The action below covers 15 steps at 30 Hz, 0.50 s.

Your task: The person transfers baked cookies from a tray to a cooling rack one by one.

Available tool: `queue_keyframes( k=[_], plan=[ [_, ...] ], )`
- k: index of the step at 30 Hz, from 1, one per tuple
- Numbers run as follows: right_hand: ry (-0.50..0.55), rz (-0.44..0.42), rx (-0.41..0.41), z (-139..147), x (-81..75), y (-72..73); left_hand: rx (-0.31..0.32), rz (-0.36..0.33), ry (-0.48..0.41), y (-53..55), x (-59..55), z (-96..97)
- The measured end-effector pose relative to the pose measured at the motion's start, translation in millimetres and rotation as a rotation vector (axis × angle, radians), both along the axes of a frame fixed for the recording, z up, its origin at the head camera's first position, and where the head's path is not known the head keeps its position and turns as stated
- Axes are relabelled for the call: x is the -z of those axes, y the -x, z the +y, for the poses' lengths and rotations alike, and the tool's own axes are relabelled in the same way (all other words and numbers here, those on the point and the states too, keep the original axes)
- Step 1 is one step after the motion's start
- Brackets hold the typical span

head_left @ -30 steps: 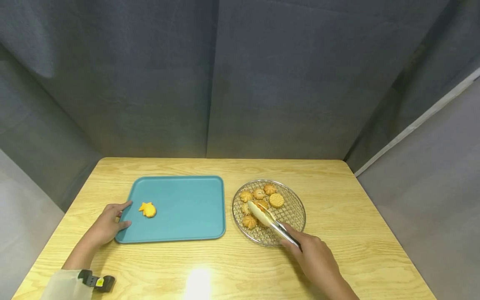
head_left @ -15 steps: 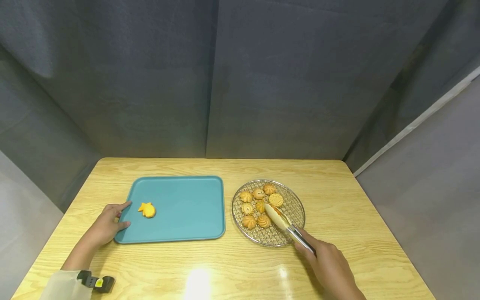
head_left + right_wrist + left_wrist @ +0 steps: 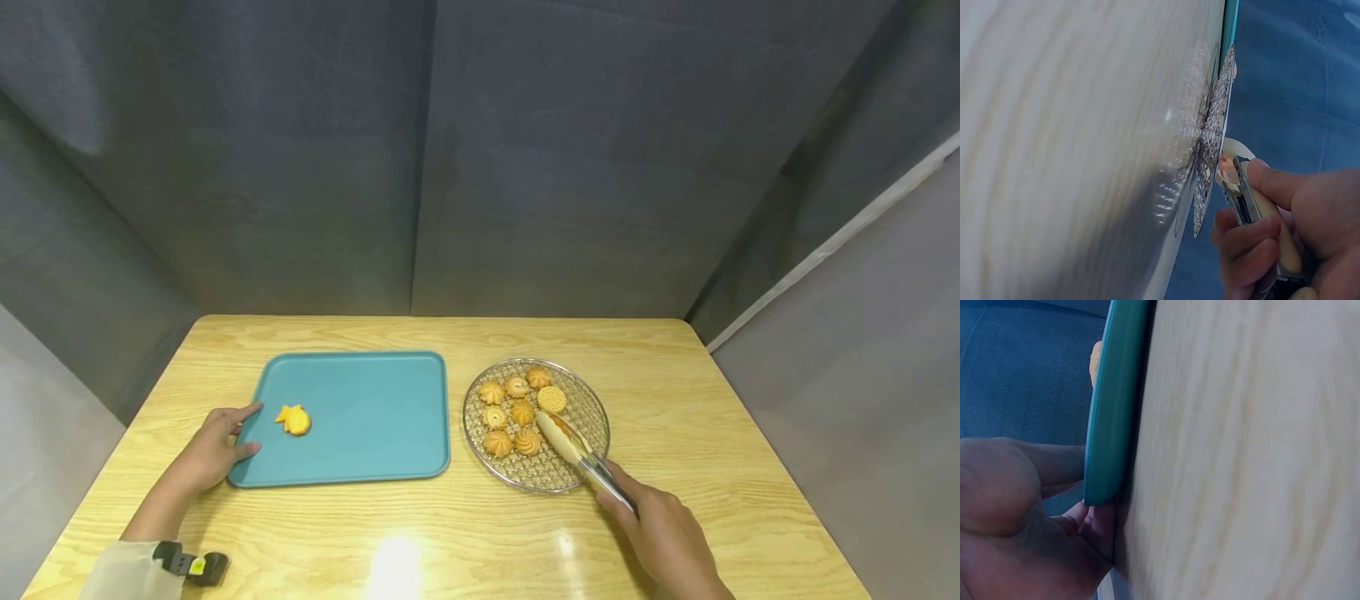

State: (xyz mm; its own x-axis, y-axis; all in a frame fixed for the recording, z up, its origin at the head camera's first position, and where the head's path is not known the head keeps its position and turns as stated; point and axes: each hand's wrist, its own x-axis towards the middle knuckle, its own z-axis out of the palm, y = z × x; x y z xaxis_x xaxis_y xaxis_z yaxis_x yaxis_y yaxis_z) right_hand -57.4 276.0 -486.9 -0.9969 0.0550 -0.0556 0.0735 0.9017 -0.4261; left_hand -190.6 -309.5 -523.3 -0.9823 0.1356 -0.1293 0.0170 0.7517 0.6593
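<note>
My left hand [image 3: 212, 448] grips the left edge of a teal tray [image 3: 367, 417], thumb over the rim and index finger along it. In the left wrist view its other fingers curl at the tray's underside. A yellow fish-shaped cookie [image 3: 294, 419] lies near the tray's left end. My right hand [image 3: 666, 529] holds a pair of tongs [image 3: 573, 450] with cream tips and metal arms. The tips are low over a round wire rack [image 3: 592, 421], beside a round dimpled cookie [image 3: 552, 400]. Something orange shows between the tips; I cannot tell what it is.
Several cookies sit clustered on the rack's left and middle, among them a swirled cookie [image 3: 528, 442] and a ring-like cookie [image 3: 494, 417]. The wooden table [image 3: 315, 533] ends at a dark grey curtain [image 3: 420, 208] behind.
My right hand has drawn the tongs right and toward me, from over the middle cookies to beside them, uncovering those cookies. My left hand has stayed at the tray.
</note>
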Motion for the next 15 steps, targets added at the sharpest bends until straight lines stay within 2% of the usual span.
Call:
queue_keyframes(
  k=[15],
  plan=[
    [-0.098,0.024,0.031,6.0,-6.4,-4.0,0.006,0.004,0.002,0.5,0.8,-1.3]
  ],
)
